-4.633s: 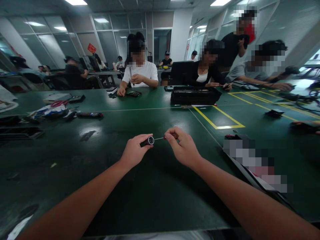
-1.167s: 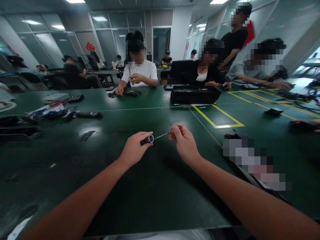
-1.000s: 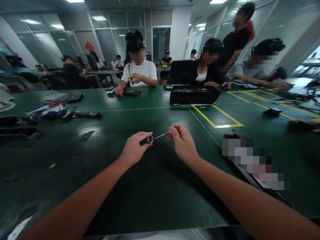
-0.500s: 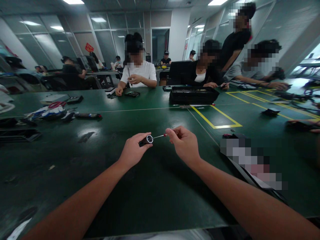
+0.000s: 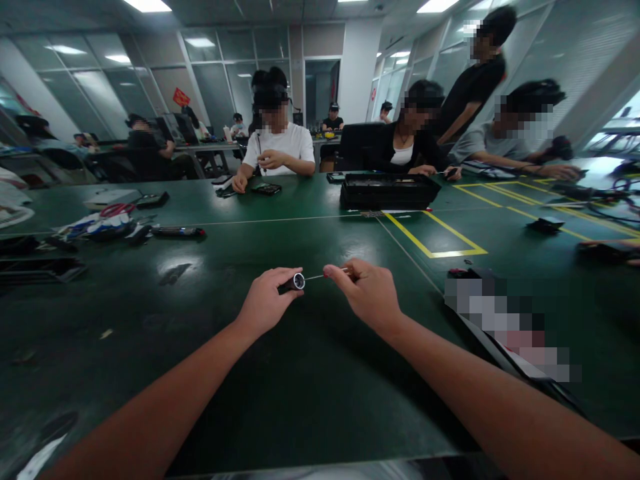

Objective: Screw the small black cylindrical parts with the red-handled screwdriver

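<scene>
The left hand (image 5: 265,303) pinches a small cylinder (image 5: 293,283); the right hand (image 5: 367,293) pinches a screwdriver (image 5: 330,273), tip at its open end. Next likely needs steady turning.

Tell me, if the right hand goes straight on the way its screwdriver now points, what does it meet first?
Probably the small black cylinder held by the left hand. The right hand holds a thin screwdriver whose shaft points left at the cylinder's open metal end; whether the tip already touches cannot be told.
</scene>
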`<state>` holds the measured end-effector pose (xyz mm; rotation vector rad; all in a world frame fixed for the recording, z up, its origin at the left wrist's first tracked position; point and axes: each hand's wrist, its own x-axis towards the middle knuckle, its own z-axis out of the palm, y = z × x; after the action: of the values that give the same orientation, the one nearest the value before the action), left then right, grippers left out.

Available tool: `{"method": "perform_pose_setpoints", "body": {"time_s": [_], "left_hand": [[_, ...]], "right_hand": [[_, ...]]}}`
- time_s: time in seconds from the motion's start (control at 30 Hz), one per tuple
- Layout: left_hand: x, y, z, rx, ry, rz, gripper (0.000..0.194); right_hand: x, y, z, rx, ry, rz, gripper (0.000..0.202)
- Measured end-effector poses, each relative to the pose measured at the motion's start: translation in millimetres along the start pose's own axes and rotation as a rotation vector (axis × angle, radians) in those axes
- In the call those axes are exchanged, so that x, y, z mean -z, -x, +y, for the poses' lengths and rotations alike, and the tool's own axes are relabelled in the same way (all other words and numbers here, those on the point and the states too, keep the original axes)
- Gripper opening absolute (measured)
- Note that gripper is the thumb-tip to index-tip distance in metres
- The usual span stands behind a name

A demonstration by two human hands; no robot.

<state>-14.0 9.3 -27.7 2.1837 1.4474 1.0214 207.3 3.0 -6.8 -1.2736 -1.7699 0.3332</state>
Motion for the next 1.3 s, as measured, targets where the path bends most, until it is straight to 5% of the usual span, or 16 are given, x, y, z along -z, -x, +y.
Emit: {"method": "perform_pose_setpoints", "body": {"time_s": [0.1, 0.23, 0.37, 0.53, 0.8, 0.97, 1.07, 1.17, 1.3], "left_hand": [[2.3, -0.7, -2.4, 0.0, -0.005, 0.008, 0.043], [3.4, -1.0, -0.6, 0.007, -0.006, 0.015, 0.043], [1.4, 0.3, 3.4, -0.003, -0.008, 0.001, 0.043], [0.8, 1.2, 4.2, -0.005, -0.016, -0.008, 0.044], [-0.7, 1.5, 0.8, -0.008, -0.022, -0.017, 0.044], [0.3, 1.3, 2.2, 0.0, -0.01, -0.021, 0.043], [0.8, 0.1, 6.0, -0.041, -0.029, -0.035, 0.044], [0.8, -2.7, 7.3, -0.092, -0.068, -0.016, 0.044], [1.2, -5.1, 3.0, -0.04, -0.076, -0.069, 0.043]], "right_hand": [[0.6, -0.4, -3.9, 0.039, -0.072, -0.106, 0.024], [0.6, -0.6, -4.2, 0.022, -0.088, -0.176, 0.029], [-3.6, -1.1, 1.8, -0.044, -0.081, -0.135, 0.042], [-8.9, 0.2, 5.4, -0.064, -0.255, -0.085, 0.018], [-3.5, 0.7, -2.5, -0.091, -0.218, -0.134, 0.026], [-9.8, -2.1, 1.3, -0.129, -0.484, -0.085, 0.014], [-15.2, -8.2, 9.4, -0.301, -0.757, -0.027, 0.021], [-19.7, -14.3, 19.9, -0.662, -1.042, 0.027, 0.028], [-23.5, -15.8, 27.4, -0.67, -1.022, 0.14, 0.024]]}}
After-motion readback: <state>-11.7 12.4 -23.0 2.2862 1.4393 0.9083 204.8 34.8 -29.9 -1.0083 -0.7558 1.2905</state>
